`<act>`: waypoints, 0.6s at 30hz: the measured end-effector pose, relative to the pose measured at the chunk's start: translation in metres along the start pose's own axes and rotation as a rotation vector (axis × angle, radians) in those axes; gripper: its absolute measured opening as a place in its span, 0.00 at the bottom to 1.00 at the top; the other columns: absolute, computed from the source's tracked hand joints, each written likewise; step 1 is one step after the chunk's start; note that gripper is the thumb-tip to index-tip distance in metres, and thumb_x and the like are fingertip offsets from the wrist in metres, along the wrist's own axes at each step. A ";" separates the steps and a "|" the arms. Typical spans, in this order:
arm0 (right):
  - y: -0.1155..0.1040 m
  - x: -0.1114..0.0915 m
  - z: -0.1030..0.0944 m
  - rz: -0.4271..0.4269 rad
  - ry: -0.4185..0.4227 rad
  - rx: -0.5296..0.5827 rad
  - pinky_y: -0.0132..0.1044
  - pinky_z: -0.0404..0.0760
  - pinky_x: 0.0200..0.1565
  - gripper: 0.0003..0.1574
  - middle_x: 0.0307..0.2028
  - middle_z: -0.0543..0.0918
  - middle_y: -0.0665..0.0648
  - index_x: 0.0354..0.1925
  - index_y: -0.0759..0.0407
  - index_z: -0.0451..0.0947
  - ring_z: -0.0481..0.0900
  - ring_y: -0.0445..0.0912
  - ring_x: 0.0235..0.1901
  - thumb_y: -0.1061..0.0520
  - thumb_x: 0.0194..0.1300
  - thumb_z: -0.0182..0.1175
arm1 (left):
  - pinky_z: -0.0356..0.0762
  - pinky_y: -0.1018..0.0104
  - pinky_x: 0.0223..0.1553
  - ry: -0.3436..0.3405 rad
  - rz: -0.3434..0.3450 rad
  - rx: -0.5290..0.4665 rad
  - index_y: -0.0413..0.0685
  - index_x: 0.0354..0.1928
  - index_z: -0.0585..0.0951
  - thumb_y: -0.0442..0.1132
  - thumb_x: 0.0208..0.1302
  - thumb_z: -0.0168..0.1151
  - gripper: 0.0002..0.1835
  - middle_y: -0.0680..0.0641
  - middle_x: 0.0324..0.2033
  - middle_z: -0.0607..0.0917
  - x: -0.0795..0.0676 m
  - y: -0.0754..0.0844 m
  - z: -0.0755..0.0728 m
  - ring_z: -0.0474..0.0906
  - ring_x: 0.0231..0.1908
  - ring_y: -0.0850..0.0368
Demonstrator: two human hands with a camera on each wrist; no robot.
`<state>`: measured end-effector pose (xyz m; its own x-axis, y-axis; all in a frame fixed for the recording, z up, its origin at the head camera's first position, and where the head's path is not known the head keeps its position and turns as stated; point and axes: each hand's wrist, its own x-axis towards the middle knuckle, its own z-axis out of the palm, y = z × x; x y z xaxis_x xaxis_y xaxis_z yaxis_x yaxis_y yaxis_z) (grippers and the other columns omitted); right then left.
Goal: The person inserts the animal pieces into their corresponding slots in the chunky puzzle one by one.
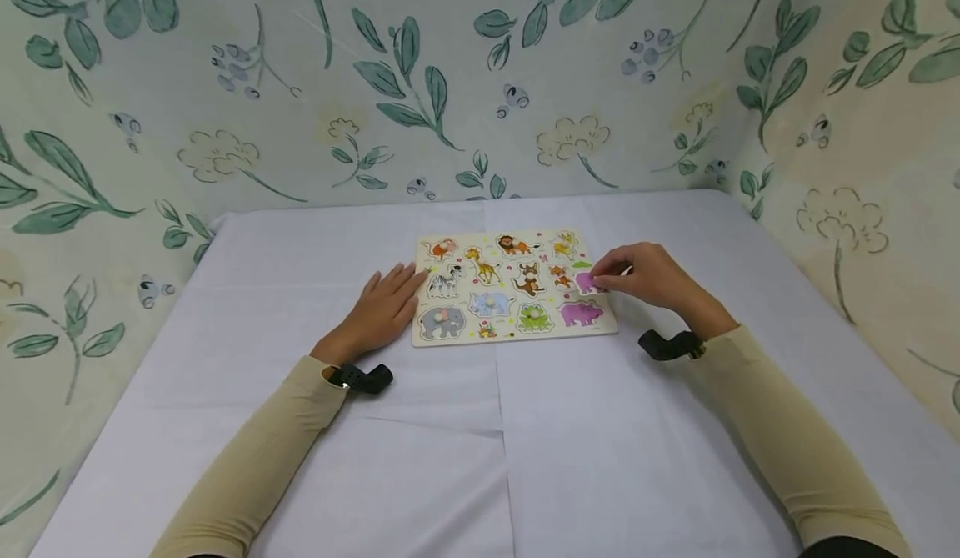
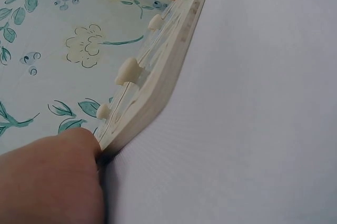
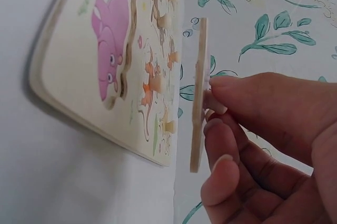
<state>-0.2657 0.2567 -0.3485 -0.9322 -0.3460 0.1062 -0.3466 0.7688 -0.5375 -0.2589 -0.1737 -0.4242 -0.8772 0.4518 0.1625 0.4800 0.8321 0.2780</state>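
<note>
A wooden animal peg puzzle board lies flat on the white cloth. My right hand pinches the knob of a purple puzzle piece, raised over the board's right side. In the right wrist view that piece appears edge-on, apart from the board. Below it in the head view, a hippo-shaped recess bears a printed purple hippo. My left hand lies with fingers extended, fingertips at the board's left edge. Knobs such as this pale knob stand up from the board.
Other animal pieces sit in the board, among them the elephant, frog and giraffe. A white cloth with fold creases covers the table. Behind and to the right hangs a leaf-and-flower patterned backdrop.
</note>
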 end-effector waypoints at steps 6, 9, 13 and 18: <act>-0.001 0.001 0.000 0.014 -0.007 -0.001 0.38 0.77 0.34 0.10 0.34 0.85 0.51 0.41 0.56 0.86 0.76 0.48 0.34 0.54 0.61 0.68 | 0.36 0.43 0.71 0.003 0.000 -0.011 0.51 0.75 0.57 0.47 0.76 0.38 0.28 0.45 0.74 0.55 -0.001 0.000 0.000 0.43 0.74 0.45; -0.001 0.002 0.000 0.016 0.000 0.001 0.38 0.77 0.34 0.09 0.34 0.85 0.51 0.40 0.56 0.86 0.76 0.47 0.34 0.55 0.61 0.68 | 0.36 0.43 0.71 0.006 -0.004 -0.017 0.51 0.75 0.57 0.47 0.76 0.39 0.28 0.45 0.74 0.55 -0.001 0.000 -0.001 0.43 0.74 0.46; -0.002 0.002 0.000 0.019 -0.005 0.005 0.38 0.77 0.33 0.09 0.33 0.85 0.51 0.40 0.56 0.86 0.77 0.47 0.33 0.55 0.60 0.68 | 0.36 0.43 0.71 0.007 -0.002 -0.012 0.51 0.75 0.57 0.48 0.76 0.38 0.28 0.44 0.74 0.54 -0.001 -0.001 0.000 0.43 0.74 0.45; -0.003 0.001 0.002 0.031 -0.033 0.007 0.38 0.77 0.35 0.10 0.34 0.86 0.52 0.40 0.57 0.86 0.77 0.48 0.34 0.55 0.61 0.68 | 0.35 0.43 0.71 0.002 0.004 -0.014 0.51 0.75 0.56 0.48 0.76 0.37 0.28 0.45 0.74 0.54 -0.001 0.000 0.000 0.43 0.74 0.45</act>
<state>-0.2652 0.2530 -0.3481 -0.9386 -0.3395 0.0618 -0.3166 0.7757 -0.5460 -0.2585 -0.1741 -0.4241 -0.8754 0.4545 0.1650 0.4835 0.8256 0.2909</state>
